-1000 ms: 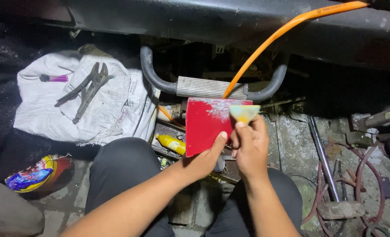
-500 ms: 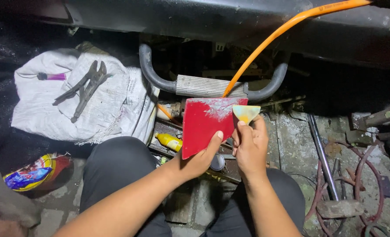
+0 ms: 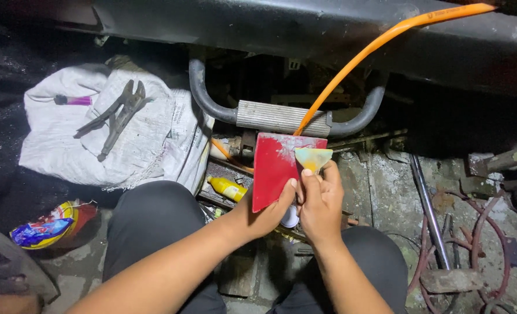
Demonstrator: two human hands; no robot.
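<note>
- Far left of the grip, low: we see a crumpled colourful snack wrapper (image 3: pixel 46 225) on the ground, beside our left knee.
- Up-left of the grip: a white sack cloth (image 3: pixel 119 131) spread out, with a pair of locking pliers (image 3: pixel 118 116) lying on it and a small purple-handled tool (image 3: pixel 72 100) near its top-left edge, apart from the pliers.
- Just left of the grip and a bit lower: a yellow bottle (image 3: pixel 226 188) lying on its side among dark metal parts.
- Our left hand (image 3: pixel 267 212) comes in from lower left; its thumb is pressed on the front of a red flat card (image 3: pixel 276 168), fingers behind it, so it is clamped on the card's lower edge. The card stands roughly upright, tilted a little, with a pale smear near its top right.
- Below the grip, between both hands: a small white round cap (image 3: pixel 290 217), partly hidden; we cannot tell whether a hand touches it.
- Our right hand (image 3: pixel 321 203) sits just right of the left, touching it; its fingers are closed on a small yellowish wedge-shaped scraper (image 3: pixel 312 157), whose wide edge lies against the card's upper right corner.
- Above the grip: a ribbed grey metal footrest bar (image 3: pixel 282 116) with curved black ends, and an orange hose (image 3: pixel 380 46) running up-right from behind the card.
- Right of the grip: a steel rod (image 3: pixel 427 197) on the stained concrete floor (image 3: pixel 380 192), rusty wire loops (image 3: pixel 479 232) further right.
</note>
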